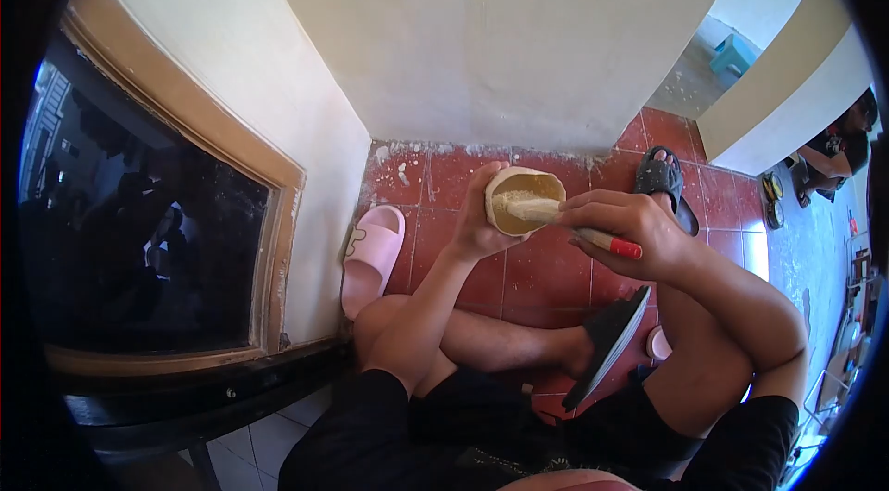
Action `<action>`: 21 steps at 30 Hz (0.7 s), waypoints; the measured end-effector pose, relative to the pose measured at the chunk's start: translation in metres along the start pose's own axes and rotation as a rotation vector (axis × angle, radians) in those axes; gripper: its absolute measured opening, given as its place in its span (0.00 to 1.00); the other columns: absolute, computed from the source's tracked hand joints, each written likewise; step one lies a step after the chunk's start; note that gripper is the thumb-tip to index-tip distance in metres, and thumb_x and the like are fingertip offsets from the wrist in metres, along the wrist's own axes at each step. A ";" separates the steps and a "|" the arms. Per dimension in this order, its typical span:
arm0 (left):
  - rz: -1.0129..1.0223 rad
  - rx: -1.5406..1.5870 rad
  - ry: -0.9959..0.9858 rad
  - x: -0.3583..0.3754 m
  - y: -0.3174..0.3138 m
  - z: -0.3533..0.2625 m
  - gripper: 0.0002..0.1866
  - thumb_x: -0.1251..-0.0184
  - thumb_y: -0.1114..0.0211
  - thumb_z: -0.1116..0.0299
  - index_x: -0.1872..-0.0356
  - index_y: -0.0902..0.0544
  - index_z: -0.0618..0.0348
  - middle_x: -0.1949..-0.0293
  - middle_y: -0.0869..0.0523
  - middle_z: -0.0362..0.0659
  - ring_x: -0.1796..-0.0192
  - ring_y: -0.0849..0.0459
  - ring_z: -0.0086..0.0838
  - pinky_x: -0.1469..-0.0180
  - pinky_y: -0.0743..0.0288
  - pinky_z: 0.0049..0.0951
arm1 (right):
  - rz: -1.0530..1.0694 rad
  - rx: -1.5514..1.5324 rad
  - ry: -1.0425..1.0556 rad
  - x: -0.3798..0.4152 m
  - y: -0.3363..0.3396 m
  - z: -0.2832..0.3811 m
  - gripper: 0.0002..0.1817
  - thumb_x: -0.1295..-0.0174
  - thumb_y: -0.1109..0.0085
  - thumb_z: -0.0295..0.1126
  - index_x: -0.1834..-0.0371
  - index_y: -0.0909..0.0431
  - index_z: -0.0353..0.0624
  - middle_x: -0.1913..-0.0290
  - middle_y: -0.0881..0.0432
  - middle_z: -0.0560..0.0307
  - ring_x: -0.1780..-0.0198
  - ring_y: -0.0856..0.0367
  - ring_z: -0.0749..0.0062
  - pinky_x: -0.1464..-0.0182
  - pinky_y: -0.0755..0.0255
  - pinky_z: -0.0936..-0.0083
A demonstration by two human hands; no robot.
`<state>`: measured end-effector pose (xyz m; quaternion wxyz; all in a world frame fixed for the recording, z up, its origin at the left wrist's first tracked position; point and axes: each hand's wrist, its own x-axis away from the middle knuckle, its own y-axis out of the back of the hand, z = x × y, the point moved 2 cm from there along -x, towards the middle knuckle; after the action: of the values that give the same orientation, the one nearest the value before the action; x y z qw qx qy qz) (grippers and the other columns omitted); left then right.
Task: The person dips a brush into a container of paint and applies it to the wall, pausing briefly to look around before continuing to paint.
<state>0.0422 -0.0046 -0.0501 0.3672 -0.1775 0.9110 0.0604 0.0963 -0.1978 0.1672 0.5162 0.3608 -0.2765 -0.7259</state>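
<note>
My left hand (480, 227) is wrapped round a cream-coloured cup (553, 187), which is tilted so its mouth faces me. Pale, putty-like paste clings to the inside of the cup. My right hand (634, 222) grips a hand tool with a wooden handle (624, 247) whose end is red. Its working end (531, 210), coated with whitish paste, reaches into the mouth of the cup. The coating hides whether this end is a blade or a brush. Both hands are close together above the red tiled floor.
A pink slipper (375, 255) lies left of my legs, beside a wood-framed dark window (157, 213). Ahead stands a plain wall (500, 46), with pale crumbs along its base on the red tiles (546, 273). My feet wear dark slippers (607, 343). Another person (838, 153) is at far right.
</note>
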 end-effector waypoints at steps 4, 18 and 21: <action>0.004 0.032 0.027 0.002 0.001 0.001 0.55 0.59 0.14 0.65 0.30 0.41 0.59 0.39 0.27 0.51 0.37 0.25 0.44 0.35 0.30 0.42 | -0.025 -0.027 0.029 0.002 0.001 0.004 0.14 0.41 0.35 0.25 0.51 0.19 0.38 0.51 0.17 0.44 0.52 0.15 0.49 0.51 0.18 0.63; 0.022 -0.138 -0.114 -0.003 0.007 -0.006 0.59 0.63 0.12 0.57 0.29 0.41 0.58 0.36 0.28 0.51 0.36 0.26 0.47 0.34 0.30 0.45 | 0.191 0.150 0.014 0.010 0.001 0.003 0.19 0.42 0.38 0.25 0.45 0.20 0.44 0.42 0.20 0.47 0.50 0.15 0.50 0.51 0.17 0.63; 0.026 -0.102 -0.049 0.001 0.008 -0.001 0.59 0.63 0.13 0.55 0.29 0.40 0.59 0.37 0.28 0.51 0.35 0.26 0.48 0.34 0.30 0.45 | 0.178 0.167 0.041 0.008 0.001 0.004 0.19 0.42 0.38 0.26 0.45 0.20 0.45 0.42 0.20 0.47 0.50 0.15 0.50 0.51 0.17 0.63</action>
<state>0.0384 0.0022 -0.0500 0.3789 -0.1824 0.8999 0.1160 0.0922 -0.2053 0.1686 0.5523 0.3913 -0.3562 -0.6442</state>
